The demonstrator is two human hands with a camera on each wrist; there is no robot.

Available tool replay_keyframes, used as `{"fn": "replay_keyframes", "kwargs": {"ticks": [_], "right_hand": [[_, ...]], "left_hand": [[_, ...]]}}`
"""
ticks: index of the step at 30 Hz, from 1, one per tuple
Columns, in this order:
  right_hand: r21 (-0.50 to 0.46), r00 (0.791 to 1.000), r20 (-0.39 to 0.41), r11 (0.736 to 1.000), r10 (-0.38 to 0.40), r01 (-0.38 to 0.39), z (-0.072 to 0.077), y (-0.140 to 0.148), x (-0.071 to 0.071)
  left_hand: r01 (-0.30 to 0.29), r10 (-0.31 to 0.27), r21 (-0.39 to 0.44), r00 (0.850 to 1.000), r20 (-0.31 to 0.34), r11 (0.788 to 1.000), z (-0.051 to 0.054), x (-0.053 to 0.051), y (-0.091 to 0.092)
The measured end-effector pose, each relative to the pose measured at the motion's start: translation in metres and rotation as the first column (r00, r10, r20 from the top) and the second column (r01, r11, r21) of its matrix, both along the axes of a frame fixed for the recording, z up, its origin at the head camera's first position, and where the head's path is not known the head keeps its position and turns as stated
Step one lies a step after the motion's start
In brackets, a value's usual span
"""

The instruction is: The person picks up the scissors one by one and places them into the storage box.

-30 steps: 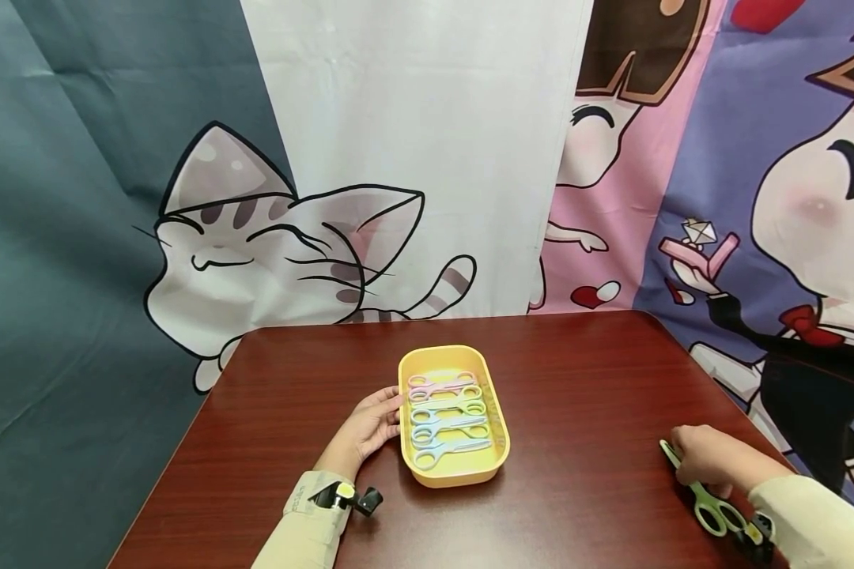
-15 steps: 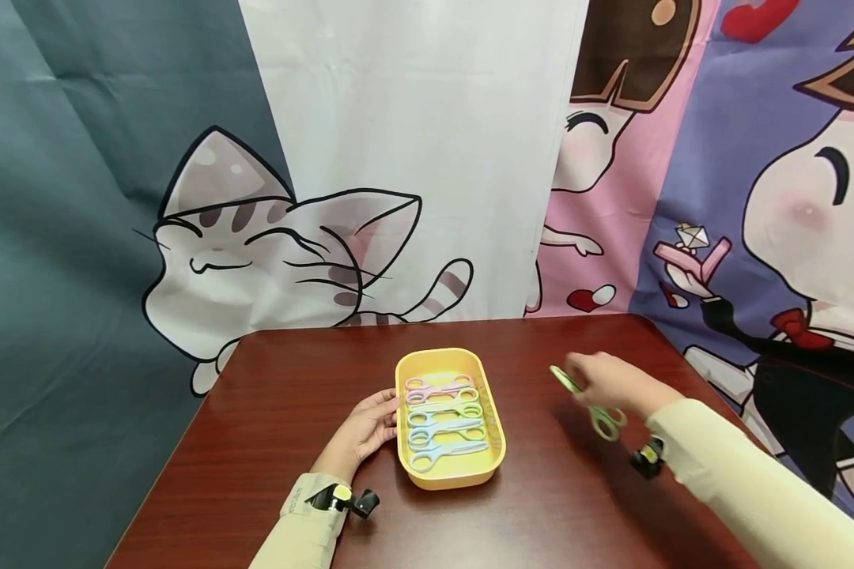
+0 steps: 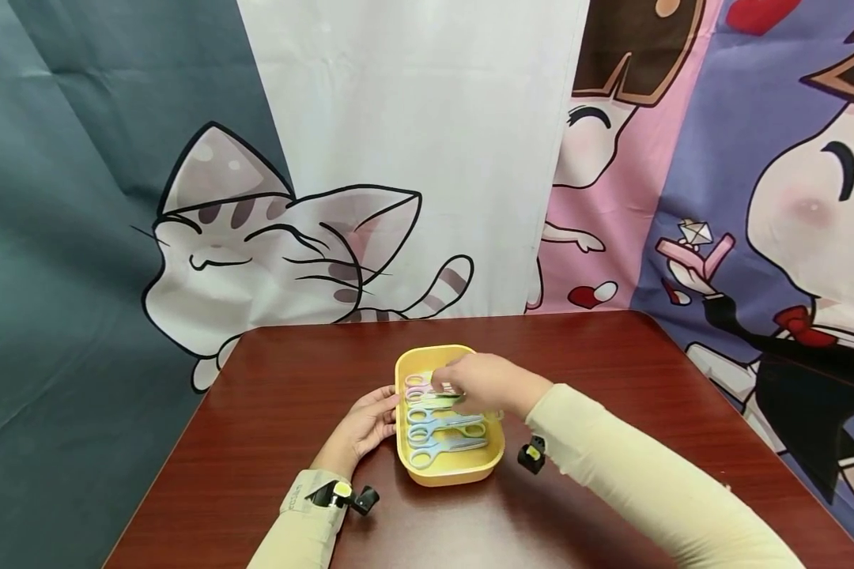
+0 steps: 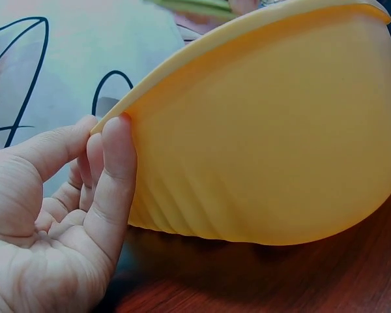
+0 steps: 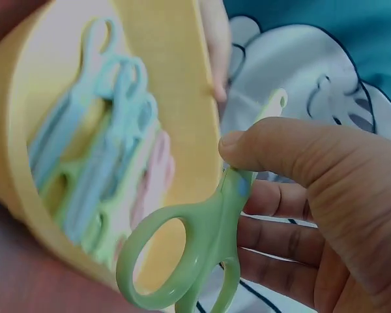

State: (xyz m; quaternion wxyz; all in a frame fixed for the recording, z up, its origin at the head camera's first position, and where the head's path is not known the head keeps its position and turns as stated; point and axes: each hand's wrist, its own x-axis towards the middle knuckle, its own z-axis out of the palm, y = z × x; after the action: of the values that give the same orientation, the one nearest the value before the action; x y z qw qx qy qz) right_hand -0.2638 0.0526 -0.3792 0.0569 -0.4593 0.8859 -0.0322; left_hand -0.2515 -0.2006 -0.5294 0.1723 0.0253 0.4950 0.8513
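In the head view a yellow basket (image 3: 451, 478) holds a row of pink, green and blue scissors (image 3: 444, 450). My left hand (image 3: 363, 427) is at its left side; in the left wrist view the fingertips touch the outer wall (image 4: 260, 137) near the rim. My right hand (image 3: 484, 383) is over the basket's far right part, covering some of the scissors. Light green scissors (image 5: 212, 225) hang from it in the right wrist view, handle loops down, the blade end pinched between thumb (image 5: 247, 147) and fingers.
The basket stands on a dark red-brown table (image 3: 313, 363) with rounded far corners. Behind the table hangs a cartoon backdrop (image 3: 427, 142) with a cat and figures. The right sleeve (image 3: 633, 466) crosses the table's right half.
My right hand has carried the green scissors from the table's right side leftward to over the basket. The left hand and basket have stayed in place.
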Motion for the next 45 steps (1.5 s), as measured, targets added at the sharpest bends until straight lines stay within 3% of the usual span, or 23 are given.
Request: {"fn": "replay_keyframes", "kwargs": {"ticks": [10, 15, 20, 31, 36, 38, 40, 42, 44, 45], "right_hand": [[0.102, 0.993, -0.031, 0.988, 0.117, -0.113, -0.043, -0.023, 0.009], [0.082, 0.991, -0.010, 0.988, 0.135, -0.134, -0.057, -0.022, 0.012], [0.091, 0.988, -0.073, 0.987, 0.139, -0.132, -0.066, -0.021, 0.015], [0.110, 0.982, -0.148, 0.988, 0.121, -0.105, -0.072, -0.022, 0.019], [-0.018, 0.989, -0.133, 0.997, 0.069, -0.072, -0.060, -0.008, 0.014], [-0.096, 0.989, -0.148, 0.995, 0.010, -0.024, -0.048, 0.006, 0.006], [-0.173, 0.982, -0.173, 0.984, -0.069, 0.039, -0.035, 0.027, -0.006], [-0.236, 0.969, -0.181, 0.964, -0.167, 0.122, -0.021, 0.052, -0.022], [-0.280, 0.951, -0.161, 0.936, -0.265, 0.213, -0.008, 0.081, -0.041], [-0.283, 0.939, -0.149, 0.923, -0.310, 0.260, -0.005, 0.096, -0.051]], "left_hand": [[0.020, -0.020, 0.029, 1.000, -0.001, 0.999, 0.003, 0.001, 0.002], [0.012, -0.013, 0.030, 1.000, 0.013, 0.999, 0.005, 0.002, 0.002], [0.039, -0.040, 0.056, 0.999, 0.014, 0.998, 0.004, 0.003, 0.001], [0.017, -0.018, 0.040, 1.000, 0.025, 0.999, 0.003, 0.005, 0.001], [-0.016, 0.016, -0.001, 0.999, 0.039, 1.000, 0.002, 0.003, -0.003], [-0.097, 0.098, -0.019, 0.993, 0.060, 0.995, 0.005, 0.002, -0.008], [-0.223, 0.227, -0.056, 0.971, 0.070, 0.973, 0.012, 0.000, -0.016], [-0.350, 0.357, -0.138, 0.933, 0.036, 0.927, 0.023, -0.004, -0.028], [-0.441, 0.439, -0.294, 0.895, -0.075, 0.848, 0.037, -0.010, -0.044], [-0.455, 0.428, -0.428, 0.889, -0.164, 0.781, 0.044, -0.014, -0.054]]}}
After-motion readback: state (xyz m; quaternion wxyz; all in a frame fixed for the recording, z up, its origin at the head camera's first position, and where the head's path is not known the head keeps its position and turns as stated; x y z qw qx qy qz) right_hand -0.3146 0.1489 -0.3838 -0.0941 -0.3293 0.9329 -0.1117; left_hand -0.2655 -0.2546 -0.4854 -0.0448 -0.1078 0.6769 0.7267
